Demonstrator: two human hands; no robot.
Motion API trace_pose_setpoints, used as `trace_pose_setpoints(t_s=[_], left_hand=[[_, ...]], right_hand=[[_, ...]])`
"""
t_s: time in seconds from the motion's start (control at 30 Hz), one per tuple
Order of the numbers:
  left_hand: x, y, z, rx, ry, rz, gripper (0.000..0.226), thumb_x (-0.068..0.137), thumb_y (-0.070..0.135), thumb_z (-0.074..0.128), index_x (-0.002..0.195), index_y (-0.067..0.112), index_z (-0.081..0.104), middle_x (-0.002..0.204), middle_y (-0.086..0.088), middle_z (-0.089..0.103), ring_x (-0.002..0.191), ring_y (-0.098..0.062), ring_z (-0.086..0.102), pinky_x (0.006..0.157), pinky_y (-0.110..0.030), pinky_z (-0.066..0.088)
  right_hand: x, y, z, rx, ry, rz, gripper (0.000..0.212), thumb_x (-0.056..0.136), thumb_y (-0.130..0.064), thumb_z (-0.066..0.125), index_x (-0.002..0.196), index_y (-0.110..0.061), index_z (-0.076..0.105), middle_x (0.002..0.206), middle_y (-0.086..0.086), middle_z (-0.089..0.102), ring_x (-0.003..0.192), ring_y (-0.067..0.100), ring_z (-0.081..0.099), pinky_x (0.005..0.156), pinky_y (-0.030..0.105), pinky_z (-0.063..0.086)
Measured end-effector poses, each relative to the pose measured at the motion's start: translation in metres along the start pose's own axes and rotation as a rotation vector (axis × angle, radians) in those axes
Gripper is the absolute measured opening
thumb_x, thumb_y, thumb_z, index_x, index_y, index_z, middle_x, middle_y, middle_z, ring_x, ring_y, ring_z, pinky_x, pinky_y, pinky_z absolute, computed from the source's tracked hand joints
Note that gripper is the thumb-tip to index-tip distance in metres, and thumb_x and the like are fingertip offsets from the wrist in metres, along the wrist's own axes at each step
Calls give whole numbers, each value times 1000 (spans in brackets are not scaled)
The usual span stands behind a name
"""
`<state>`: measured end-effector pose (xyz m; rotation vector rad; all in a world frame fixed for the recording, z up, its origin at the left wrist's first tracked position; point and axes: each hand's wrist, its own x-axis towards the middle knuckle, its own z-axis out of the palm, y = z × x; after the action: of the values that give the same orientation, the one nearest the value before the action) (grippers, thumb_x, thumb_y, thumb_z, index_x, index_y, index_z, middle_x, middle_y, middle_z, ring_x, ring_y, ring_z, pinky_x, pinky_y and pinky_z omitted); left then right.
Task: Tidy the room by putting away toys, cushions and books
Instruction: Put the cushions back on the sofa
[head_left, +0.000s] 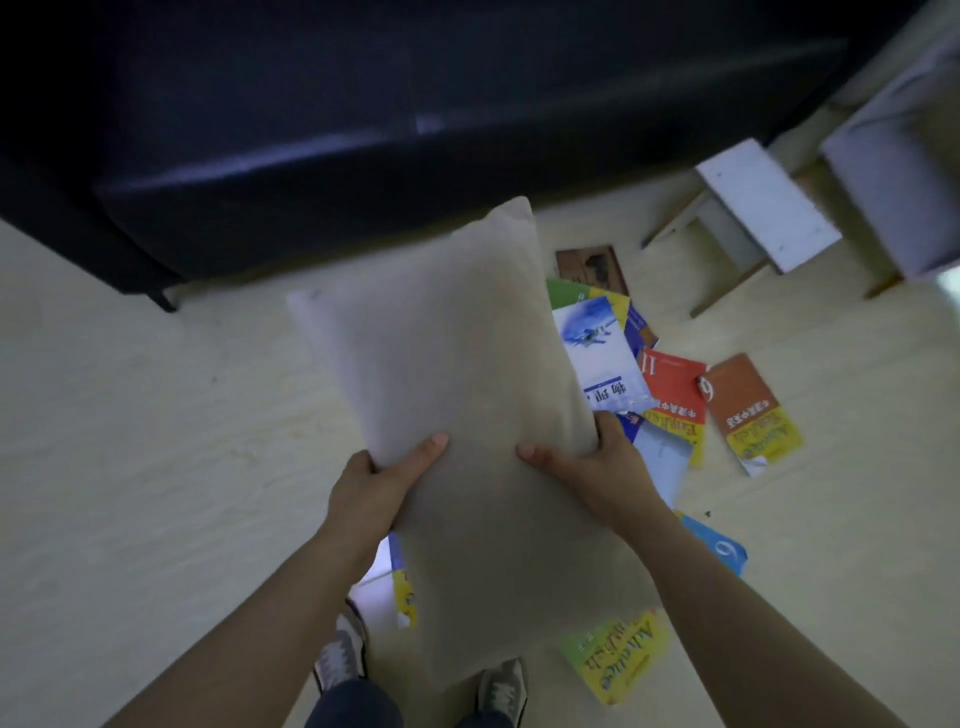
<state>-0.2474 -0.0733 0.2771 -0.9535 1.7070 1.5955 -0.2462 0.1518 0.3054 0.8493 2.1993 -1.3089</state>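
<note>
At the bottom edge I see two shoes (340, 654) on the pale floor (130, 441), with a green-and-yellow book (618, 654) lying just right of them and another yellow-edged one (402, 587) poking out at lower centre from under what I'm carrying.

Above that, both hands are clamped on the one beige cushion (457, 364). The left hand (384, 478) grips its left long edge and the right hand (592, 467) its right long edge, thumbs on the upper face and fingers curled underneath. The hands sit apart, level with each other, so neither is nearer. The cushion is off the floor at centre frame. Its long axis runs from my feet up the frame, leaning slightly right, and its far corner points at the dark sofa (415, 130) across the top. My judgement is that the sofa is where the cushion goes — straight ahead along that axis, a forward push and not a turn.

Right of the cushion the books (675, 384) lie fanned on the floor, overlapping. I count at least ten covers in all, and the cushion likely hides more. I see no toys.

Farthest off, at upper right, one white stool (763, 202) stands beside a grey piece of furniture (893, 171).
</note>
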Motion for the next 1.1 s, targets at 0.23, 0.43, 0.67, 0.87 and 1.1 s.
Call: trace_pose_setpoints(t_s=[0.23, 0.43, 0.67, 0.87, 1.1], left_hand=[[-134, 110, -9, 10, -33, 208, 102, 34, 79, 78, 116, 21, 60, 110, 5, 69, 98, -19, 68, 87, -43, 56], [-263, 188, -10, -7, -18, 410, 93, 38, 76, 76, 113, 23, 63, 108, 7, 70, 97, -16, 68, 88, -43, 55], [-378, 246, -11, -87, 23, 609, 80, 46, 65, 83, 111, 23, 62, 108, 10, 69, 97, -12, 67, 89, -38, 54], [-437, 290, -21, -131, 61, 721, 87, 39, 71, 82, 109, 23, 62, 106, 7, 71, 96, -17, 69, 88, -45, 55], [-467, 335, -51, -152, 62, 829, 81, 43, 71, 77, 107, 25, 61, 106, 8, 70, 95, -17, 69, 84, -47, 57]], right_hand=[[-107, -115, -94, 35, 86, -202, 55, 58, -52, 86, 96, -28, 54, 93, -12, 65, 86, 9, 64, 73, 33, 55], [-201, -192, -169, 59, 124, -387, 42, 76, -44, 77, 103, -23, 52, 94, -13, 61, 80, -1, 57, 52, 11, 40], [-281, -254, -233, 93, 171, -589, 20, 93, -36, 58, 87, -19, 51, 79, -10, 59, 73, 2, 58, 57, 17, 41], [-324, -309, -269, 133, 301, -812, 26, 93, -19, 59, 75, -5, 46, 70, 5, 48, 63, 12, 42, 52, 15, 32], [-356, -377, -269, 176, 453, -975, 32, 92, -12, 59, 65, -17, 43, 64, -4, 47, 57, -4, 44, 55, 8, 35]])
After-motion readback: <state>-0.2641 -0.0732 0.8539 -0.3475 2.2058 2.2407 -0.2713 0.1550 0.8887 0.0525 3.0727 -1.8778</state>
